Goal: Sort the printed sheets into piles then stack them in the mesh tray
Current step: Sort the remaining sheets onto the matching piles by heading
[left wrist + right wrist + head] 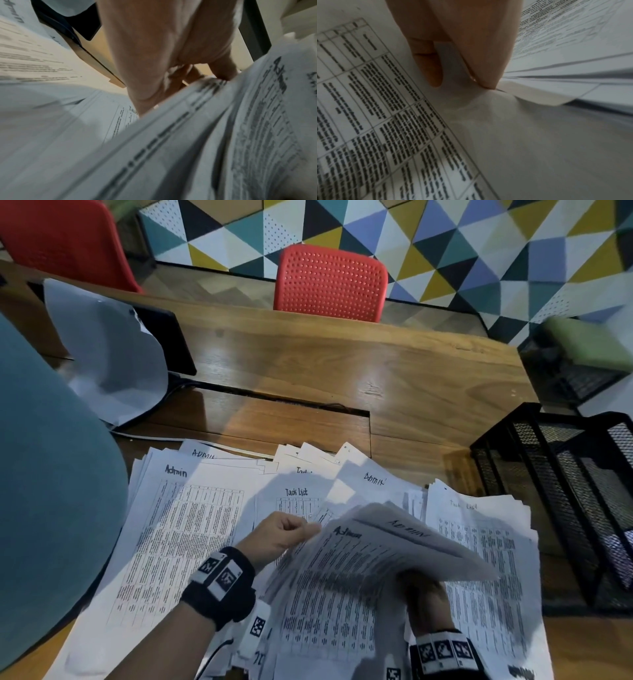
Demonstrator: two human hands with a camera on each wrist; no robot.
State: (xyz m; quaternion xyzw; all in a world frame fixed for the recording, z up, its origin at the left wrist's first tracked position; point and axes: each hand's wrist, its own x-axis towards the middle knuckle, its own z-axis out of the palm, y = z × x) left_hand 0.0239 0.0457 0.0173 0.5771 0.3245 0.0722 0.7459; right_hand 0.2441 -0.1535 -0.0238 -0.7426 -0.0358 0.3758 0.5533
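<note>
On wooden table (342, 364), hands (277, 534) lifting curled sheets (376, 546)

Left hand (278, 537) was curled, thumb and fingers pinching the lifted sheaf's left edge, black wristband on. Right hand (425, 597) sat under the same sheaf, thumb and fingertips (488, 81) gripping, mostly hidden.

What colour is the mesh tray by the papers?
Black, all over; the mesh tray shows best in the head view, on the table's right side.

Matt paper sheets (178, 542), glossy wooden table (342, 364), black metal mesh tray (565, 474), perhaps plastic perforated chair (330, 284)
</note>
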